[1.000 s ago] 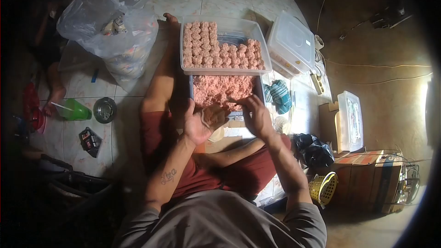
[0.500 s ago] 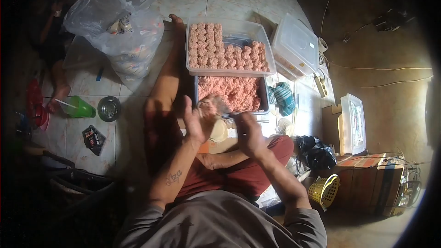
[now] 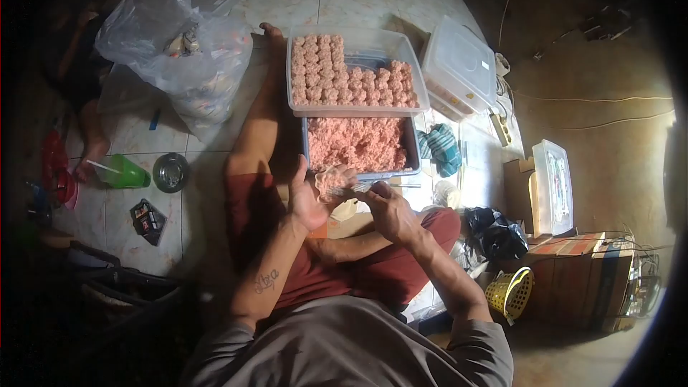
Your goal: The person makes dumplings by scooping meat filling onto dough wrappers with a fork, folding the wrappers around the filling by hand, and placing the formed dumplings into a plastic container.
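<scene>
In my cupped left hand rests a dumpling, a pale thin wrapper with pink minced filling. My right hand pinches the handle of a small metal utensil. Its tip meets the filling, and its exact shape is hard to make out. Just beyond my hands, loose pink mince fills a dark blue tub. Behind that, a clear plastic box holds rows of finished dumplings. A stack of pale round wrappers lies below my hands, partly hidden.
Lidded clear boxes stand at the right, near a teal checked cloth. At the left are a large plastic bag, a green cup and a metal ashtray-like dish. Another person's leg shows there.
The utensil has come down onto the filling in my left hand and is less blurred. Both hands have shifted slightly toward me.
</scene>
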The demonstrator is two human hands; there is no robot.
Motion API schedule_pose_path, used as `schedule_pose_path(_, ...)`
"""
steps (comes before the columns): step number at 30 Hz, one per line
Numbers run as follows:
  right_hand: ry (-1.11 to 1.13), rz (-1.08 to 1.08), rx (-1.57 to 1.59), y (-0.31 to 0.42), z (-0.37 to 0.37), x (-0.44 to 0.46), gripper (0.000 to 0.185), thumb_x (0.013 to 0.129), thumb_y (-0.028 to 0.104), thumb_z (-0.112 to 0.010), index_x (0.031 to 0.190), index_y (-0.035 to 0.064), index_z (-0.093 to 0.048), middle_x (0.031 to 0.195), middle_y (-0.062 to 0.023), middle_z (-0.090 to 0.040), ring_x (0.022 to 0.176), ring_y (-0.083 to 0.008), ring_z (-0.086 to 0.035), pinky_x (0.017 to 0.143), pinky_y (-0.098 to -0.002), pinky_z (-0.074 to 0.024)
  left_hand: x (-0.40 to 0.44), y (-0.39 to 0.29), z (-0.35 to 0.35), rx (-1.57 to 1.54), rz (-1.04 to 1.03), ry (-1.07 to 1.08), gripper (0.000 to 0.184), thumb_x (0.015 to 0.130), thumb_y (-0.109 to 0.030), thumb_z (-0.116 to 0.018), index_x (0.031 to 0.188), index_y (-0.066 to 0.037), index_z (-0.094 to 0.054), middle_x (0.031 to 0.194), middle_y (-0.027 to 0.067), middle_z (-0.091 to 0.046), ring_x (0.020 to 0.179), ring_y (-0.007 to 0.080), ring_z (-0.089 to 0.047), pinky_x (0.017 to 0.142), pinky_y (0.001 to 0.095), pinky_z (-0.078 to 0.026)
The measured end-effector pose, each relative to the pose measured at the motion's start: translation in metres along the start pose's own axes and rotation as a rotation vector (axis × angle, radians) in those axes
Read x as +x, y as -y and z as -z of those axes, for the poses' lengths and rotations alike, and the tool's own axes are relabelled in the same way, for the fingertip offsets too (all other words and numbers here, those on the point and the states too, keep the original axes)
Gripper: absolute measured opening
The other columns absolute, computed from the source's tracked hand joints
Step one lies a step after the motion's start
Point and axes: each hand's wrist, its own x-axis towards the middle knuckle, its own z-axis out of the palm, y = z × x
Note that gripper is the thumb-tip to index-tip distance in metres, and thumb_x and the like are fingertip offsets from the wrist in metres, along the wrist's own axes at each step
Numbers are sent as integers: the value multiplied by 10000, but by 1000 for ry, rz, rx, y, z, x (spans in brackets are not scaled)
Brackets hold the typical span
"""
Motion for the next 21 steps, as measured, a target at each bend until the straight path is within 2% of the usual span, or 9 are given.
schedule_pose_path(3, -86, -38, 167, 12, 28, 0, 364, 878, 2, -545, 1220, 32, -665, 971, -199, -633, 933, -407, -622, 802, -445, -538, 3, -6, 12, -21, -27, 44, 830, 965, -708, -433, 1286, 48, -547, 1330, 261, -589, 1243, 382, -584, 1093, 519, -456)
schedule_pose_path(6, -156, -295, 540, 8, 3, 4, 262, 961, 142, -621, 1132, -52, -664, 914, -153, -672, 873, -280, -630, 796, -377, -508, 10, 0, 24, 417, -64, 10, 738, 1005, -678, -365, 1392, -65, -508, 1358, 212, -585, 1147, 289, -640, 1036, 509, -503)
schedule_pose_path(9, -34, -476, 1030, 9, -16, 12, 406, 971, 306, -705, 1130, -65, -663, 969, -67, -683, 907, -134, -599, 826, -299, -486, -2, 19, 4, 656, -133, 41, 742, 1028, -648, -334, 1467, -54, -409, 1413, 194, -548, 1096, 284, -665, 995, 471, -542)
schedule_pose_path(11, 4, -415, 1275, 23, -1, 15, 378, 972, 272, -708, 1141, -64, -664, 987, -63, -686, 923, -126, -608, 847, -293, -492, -41, -17, -45, 628, 94, 204, 695, 1055, -492, -472, 1583, -85, -276, 1398, 107, -546, 1173, 232, -618, 930, 401, -572)
schedule_pose_path(13, -12, -346, 1241, 41, 20, 23, 351, 980, 246, -698, 1133, -68, -663, 985, -67, -684, 924, -129, -610, 848, -293, -495, -24, -34, -30, 1042, 122, 418, 673, 1011, -330, -621, 1562, -84, -322, 1336, 92, -585, 1157, 222, -621, 915, 414, -583)
schedule_pose_path(16, -42, -256, 1044, 34, 29, 37, 314, 994, 210, -676, 1127, -74, -656, 986, -78, -682, 927, -137, -615, 843, -293, -499, -25, -14, -17, 1160, -157, 460, 487, 890, -108, -729, 1341, -58, -551, 1141, 70, -664, 1059, 146, -655, 726, 355, -588)
schedule_pose_path(19, -355, -296, 916, 20, 5, 34, 297, 1037, 194, -599, 1183, -62, -627, 902, -45, -635, 842, -113, -570, 741, -265, -470, -5, -19, -20, 2300, -699, 324, 291, 838, -95, -774, 1107, -40, -681, 939, 49, -723, 840, 173, -706, 686, 345, -566)
schedule_pose_path(20, -351, -324, 1005, 11, -4, 27, 273, 1044, 190, -583, 1177, -42, -639, 876, -17, -615, 795, -89, -539, 695, -245, -442, -7, -18, -29, 1940, -887, 289, 180, 826, -108, -794, 973, -35, -720, 828, 66, -724, 711, 199, -693, 662, 338, -545)
schedule_pose_path(21, -346, -352, 1092, 7, -13, 19, 254, 1050, 185, -567, 1171, -22, -650, 850, 11, -594, 749, -65, -509, 650, -225, -415, -3, -16, -28, 1940, -896, 275, 180, 826, -108, -794, 973, -35, -720, 828, 66, -724, 711, 199, -693, 662, 338, -545)
